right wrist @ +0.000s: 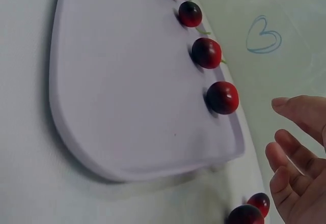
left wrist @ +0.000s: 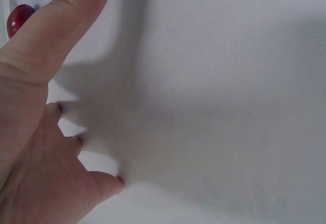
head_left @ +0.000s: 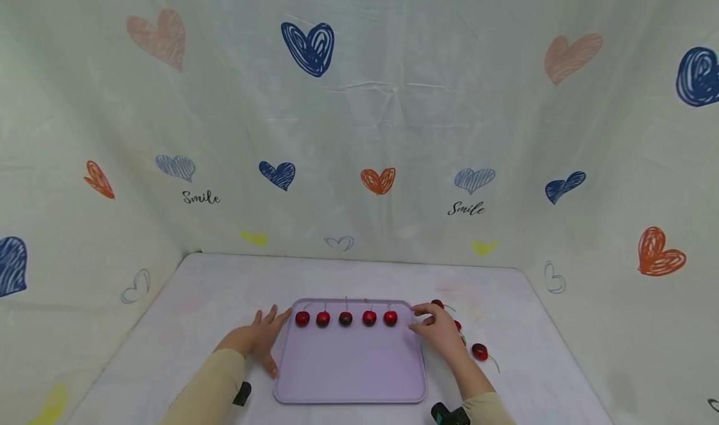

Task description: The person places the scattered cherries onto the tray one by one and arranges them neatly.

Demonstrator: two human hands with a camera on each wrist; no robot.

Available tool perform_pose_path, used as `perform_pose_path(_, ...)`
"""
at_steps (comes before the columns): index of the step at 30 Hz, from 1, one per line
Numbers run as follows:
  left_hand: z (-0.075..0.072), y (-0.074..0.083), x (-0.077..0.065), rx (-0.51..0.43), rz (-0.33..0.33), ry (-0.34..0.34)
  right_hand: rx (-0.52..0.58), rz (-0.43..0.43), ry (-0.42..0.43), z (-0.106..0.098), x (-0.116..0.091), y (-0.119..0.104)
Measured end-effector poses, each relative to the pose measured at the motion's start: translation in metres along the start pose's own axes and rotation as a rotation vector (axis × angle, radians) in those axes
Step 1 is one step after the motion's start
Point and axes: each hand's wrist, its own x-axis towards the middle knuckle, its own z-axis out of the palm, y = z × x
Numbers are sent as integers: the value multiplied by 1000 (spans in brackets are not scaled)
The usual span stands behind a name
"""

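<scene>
A lilac tray (head_left: pixel 351 369) lies on the table, with several dark red cherries (head_left: pixel 345 318) in a row along its far side, stems pointing away. My left hand (head_left: pixel 261 339) rests at the tray's left edge, fingers spread, thumb near the rim. In the left wrist view the fingertips touch the white cloth (left wrist: pixel 204 107). My right hand (head_left: pixel 439 332) hovers at the tray's far right corner, beside the rightmost cherry (head_left: pixel 390 317). The right wrist view shows its thumb and fingers parted, loosely bent, holding nothing.
Several loose cherries (head_left: pixel 480 351) lie on the table to the right of the tray, some partly behind the right hand. A white curtain (head_left: pixel 393 113) printed with hearts stands behind the table and along both sides.
</scene>
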Motion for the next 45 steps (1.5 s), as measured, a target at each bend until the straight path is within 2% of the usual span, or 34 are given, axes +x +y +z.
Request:
perform_pose_path(10,-3,3,-3,-11,2,5,7,2,11,-24,-22,16)
perform_pose_path(18,-3,3,-1,-7,-1,-7,-37,83,35,-45,-37,28)
perform_pose_path(25,-5,5,-3,-7,-15,-17,-94,80,40,-55,-47,32)
perform_pose_path(34,-6,6,-5,-7,10,-10,-199,63,47,-62,-43,51)
perform_pose_path(45,-3,3,-1,-17,-1,-7,-218,32,9,-61,-36,54)
